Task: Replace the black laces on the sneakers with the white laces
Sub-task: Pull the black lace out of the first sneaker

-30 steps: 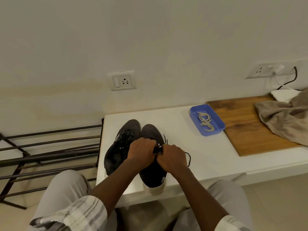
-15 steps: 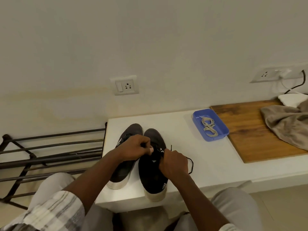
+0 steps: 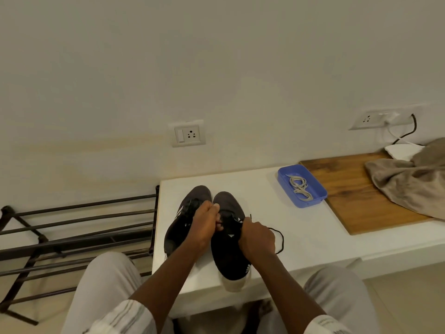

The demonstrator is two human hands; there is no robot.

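Two sneakers stood side by side, touching, on the white table (image 3: 301,227) in the lower centre of the frame, toes pointing toward the wall. The left sneaker (image 3: 201,192), as placed in the frame, was partly covered by the left forearm. The right sneaker (image 3: 228,260) lay with its heel at the near edge of the table.

Both hands were at the lacing area of the right sneaker. The left hand (image 3: 206,224) was clenched, its fingertips pinching the black lace (image 3: 281,237) at the upper eyelets. The right hand (image 3: 257,237) was clenched around the same lace on the sneaker's right side. A loose length of the lace ran out from under this hand and curved over the table surface just to the right of it.

The white laces (image 3: 299,188) lay coiled in a blue tray (image 3: 284,175) on the table, right of centre, well apart from both hands. The tray touched the left edge of a wooden board (image 3: 349,201). A brown cloth (image 3: 409,186) lay crumpled on the board at the right edge of the frame.

A dark metal shoe rack (image 3: 72,227) stood at the left, just beside the table. A wall socket (image 3: 189,133) was mounted on the wall above the sneakers.
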